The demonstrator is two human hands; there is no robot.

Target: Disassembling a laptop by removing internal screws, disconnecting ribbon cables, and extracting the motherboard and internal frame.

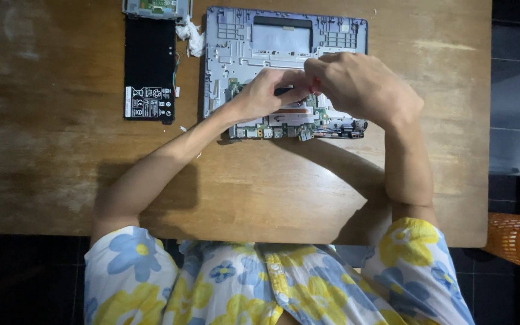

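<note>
head view: opened laptop chassis [284,48] lies inside-up at the far edge of the tabletop [260,186], near the middle, so the boards face the person. green circuit board [296,123] sits along the chassis's near edge w/ ports facing the person. left hand [266,93] is curled over the board, fingers pinched on a small dark part, prob to steady it; can't tell exactly what it grips. right hand [356,84] is closed around a thin tool w/ a red bit [315,84] showing betw. the fingers, tip aimed down at the board next to the left fingers, looks like a screwdriver but mostly hidden. both forearms rest on the wood, likely for steadiness.

black flat battery pack [149,69] lies well left of the chassis toward the far left corner, out of the work area. another small metal-framed part [156,8] at the far edge just beyond it; white crumpled wad [191,35] betw. it & the chassis.

surface: worn brown wood, scuffed. room: dark tiled floor, orange mesh bin [516,241] w/ paper off the right near corner. light is dim.
</note>
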